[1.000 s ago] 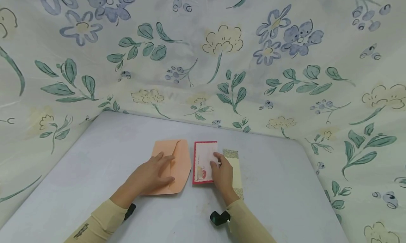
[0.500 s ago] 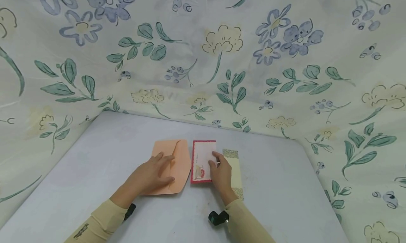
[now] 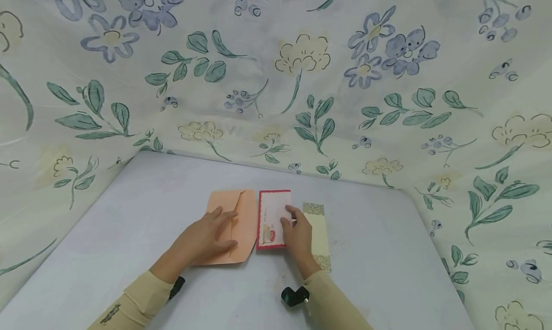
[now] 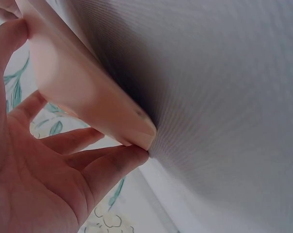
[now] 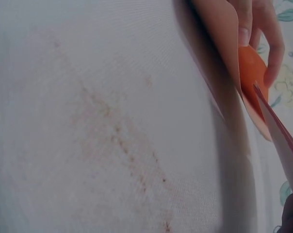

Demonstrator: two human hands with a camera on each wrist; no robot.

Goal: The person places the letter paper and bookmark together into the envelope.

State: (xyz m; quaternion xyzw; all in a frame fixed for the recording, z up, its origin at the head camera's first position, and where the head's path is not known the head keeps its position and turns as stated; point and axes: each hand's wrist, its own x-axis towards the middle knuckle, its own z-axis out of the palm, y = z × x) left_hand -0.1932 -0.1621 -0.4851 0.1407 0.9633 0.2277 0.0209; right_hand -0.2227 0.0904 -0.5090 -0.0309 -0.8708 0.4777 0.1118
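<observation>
A peach envelope (image 3: 247,222) is gripped by my left hand (image 3: 204,236), thumb and fingers spread across it. The left wrist view shows the envelope (image 4: 83,92) tilted up from the tabletop, fingertips at its edge. In the right wrist view its mouth gapes, showing a bright orange inside (image 5: 252,65). My right hand (image 3: 298,239) pinches the right side of a white card (image 3: 273,208) with a red scalloped border. The card's (image 5: 286,153) leading edge is right at the envelope's mouth. Beside the right hand lies a cream strip of card (image 3: 319,229) with glittery gold ends.
The pale grey-white table (image 3: 379,253) has faint brownish stains (image 5: 120,131) near the right hand. Behind and at both sides hangs a floral sheet (image 3: 258,90). Black wrist camera mounts (image 3: 295,296) sit below the forearms.
My right hand has moved left with the red-bordered card, closing the gap to the envelope and uncovering more of the cream strip. The left hand and envelope have hardly moved.
</observation>
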